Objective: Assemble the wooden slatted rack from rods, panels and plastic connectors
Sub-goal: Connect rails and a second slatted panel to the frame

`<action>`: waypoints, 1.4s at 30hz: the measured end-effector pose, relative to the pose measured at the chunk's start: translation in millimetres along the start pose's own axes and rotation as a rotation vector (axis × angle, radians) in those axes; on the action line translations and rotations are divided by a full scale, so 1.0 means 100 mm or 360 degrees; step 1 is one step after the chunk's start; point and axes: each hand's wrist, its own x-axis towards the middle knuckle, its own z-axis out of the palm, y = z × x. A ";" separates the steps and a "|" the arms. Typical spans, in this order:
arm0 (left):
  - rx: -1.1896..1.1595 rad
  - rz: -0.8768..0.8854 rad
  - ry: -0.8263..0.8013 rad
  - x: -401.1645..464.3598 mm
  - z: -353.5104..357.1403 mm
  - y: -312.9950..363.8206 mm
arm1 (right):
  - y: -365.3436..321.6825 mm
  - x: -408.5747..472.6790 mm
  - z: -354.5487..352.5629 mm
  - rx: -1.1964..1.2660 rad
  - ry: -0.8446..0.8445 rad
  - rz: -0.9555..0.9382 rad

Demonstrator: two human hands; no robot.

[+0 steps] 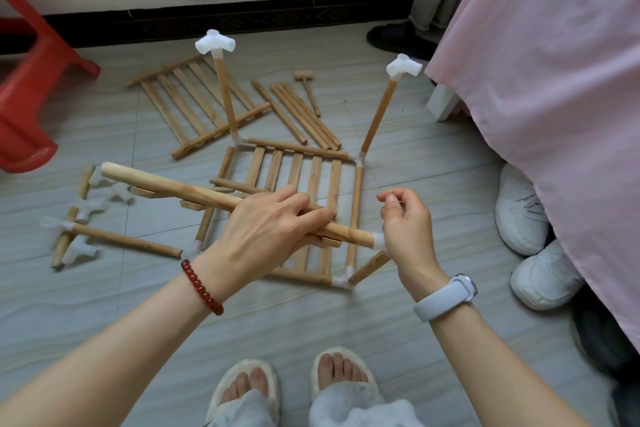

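Left hand [273, 222]: fingers wrapped over the side rail of a slatted panel [221, 199], carrying it tilted above the floor, its free end up to the left.
Right hand [407, 222]: fingers curled around a translucent plastic connector [378, 241] that sits at the near end of that rail; how firmly it is seated cannot be told.
Step in hand: by my reading, capping the panel's rail with a connector so the panel can become the second shelf.
Base frame [298, 180]: flat on the tiled floor below the hands; slats inside a square of rods joined by corner connectors.
Near right post [369, 267]: leaning low out of its corner joint, not upright.
Far posts: left post [227, 97] and right post [379, 116] stand up from the back corners, each topped by a white connector.
Loose stock, left: rods with connectors [76, 218], blurred.
Loose stock, far: another slatted panel [197, 100], a bundle of spare rods [304, 114], a small wooden mallet [306, 88].
Next move calls for: pressing the connector fully home, probably fitting the other rail ends too, then lining the sockets up over the posts; the leaning post likely needs straightening first.
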 end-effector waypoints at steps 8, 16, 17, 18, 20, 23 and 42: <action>0.0181 0.0011 0.0167 -0.05 0.10 0.08 | 0.03 0.01 -0.03 0.0097 -0.0020 0.0019; 0.0009 -0.0157 0.0186 -0.21 0.12 0.03 | -0.04 -0.04 0.12 0.0080 -0.0083 -0.0013; 0.0011 -0.0158 0.0200 -0.20 0.12 0.04 | -0.04 -0.04 0.13 0.0040 -0.0067 -0.0028; 0.0015 -0.0149 0.0210 -0.18 0.12 0.04 | -0.04 -0.04 0.13 0.0004 -0.0053 -0.0038; 0.0009 -0.0123 0.0209 -0.15 0.11 0.05 | -0.04 -0.03 0.12 -0.0058 -0.0039 -0.0055; 0.0019 -0.0111 0.0203 -0.15 0.11 0.04 | -0.02 -0.03 0.12 -0.0124 -0.0019 -0.0094; 0.0199 -0.0576 -0.0066 -0.66 -0.14 -0.06 | -0.18 0.25 -0.28 -0.1182 0.0313 -0.0664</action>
